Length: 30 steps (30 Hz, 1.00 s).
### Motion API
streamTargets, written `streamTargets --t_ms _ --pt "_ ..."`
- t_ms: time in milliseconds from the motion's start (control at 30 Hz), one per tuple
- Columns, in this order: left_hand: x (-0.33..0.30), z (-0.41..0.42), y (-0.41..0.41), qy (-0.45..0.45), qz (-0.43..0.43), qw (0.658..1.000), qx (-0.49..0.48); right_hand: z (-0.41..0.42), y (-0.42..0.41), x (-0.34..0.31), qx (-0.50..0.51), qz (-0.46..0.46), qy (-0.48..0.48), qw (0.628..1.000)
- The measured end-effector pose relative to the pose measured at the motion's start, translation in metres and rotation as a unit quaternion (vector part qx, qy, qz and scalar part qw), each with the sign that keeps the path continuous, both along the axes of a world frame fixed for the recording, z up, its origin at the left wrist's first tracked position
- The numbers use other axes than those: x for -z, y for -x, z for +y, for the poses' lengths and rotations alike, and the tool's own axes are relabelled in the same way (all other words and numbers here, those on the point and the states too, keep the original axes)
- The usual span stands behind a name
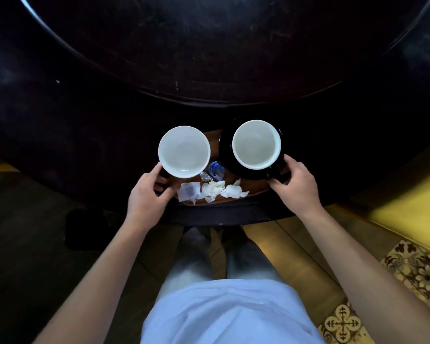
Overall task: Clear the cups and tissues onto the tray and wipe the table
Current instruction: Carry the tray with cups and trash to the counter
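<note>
From my seat at the feed, I look straight down on a dark round table [209, 58] with a small wooden tray [255, 191] sitting at its near edge, roughly dead centre of the view. On the tray stand two cups, both white inside and showing no drink. The left cup [184, 151] sits at about 10 o'clock on the tray; the right cup [256, 144] sits at about 2 o'clock on a black saucer [226, 150].

Along the tray's 6 o'clock edge lie the crumpled white tissues [222, 191], and just beside them at 9 o'clock a flat paper sachet [188, 191]. Between the cups and the tissues I see a small blue-and-clear wrapper [215, 170].

My left hand [148, 192] is at the tray's 8 o'clock side, fingers curled in under the left cup; they seem to close on the tray's rim or the cup's base, but the dark there stops me telling which. My right hand [294, 184] is at 4 o'clock, fingers wrapped around something black at the saucer's near edge, perhaps the right cup's handle or the saucer rim; I cannot tell which.

Below the table I see light trousers [204, 259], a pale shirt [229, 314], and a wooden floor [266, 234]. At 4 o'clock of the view sits a yellow cushion [407, 194] with patterned tiles [412, 269] near it.
</note>
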State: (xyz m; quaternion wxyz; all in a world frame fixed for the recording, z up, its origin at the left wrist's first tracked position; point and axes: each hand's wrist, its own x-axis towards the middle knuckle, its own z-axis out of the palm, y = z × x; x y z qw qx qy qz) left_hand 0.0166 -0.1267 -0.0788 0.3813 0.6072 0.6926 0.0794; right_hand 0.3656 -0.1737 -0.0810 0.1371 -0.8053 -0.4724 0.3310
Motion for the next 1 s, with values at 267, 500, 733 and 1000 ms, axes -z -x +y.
streamTargets --t_ms 267,500,733,1000 --pt "0.006 0.01 -0.002 0.02 0.016 0.999 0.045 0.011 -0.006 0.002 0.024 0.099 0.027 0.994" --pt "-0.001 0.012 -0.001 0.087 -0.093 0.991 -0.039 0.008 -0.014 -0.002 0.064 0.238 0.032 0.969" --pt "-0.012 0.008 -0.006 0.178 -0.257 0.941 -0.131 -0.001 -0.005 -0.006 0.146 0.343 0.052 0.926" --pt "-0.009 0.012 -0.001 0.193 -0.298 0.924 -0.145 0.001 -0.001 -0.008 0.188 0.374 0.047 0.907"
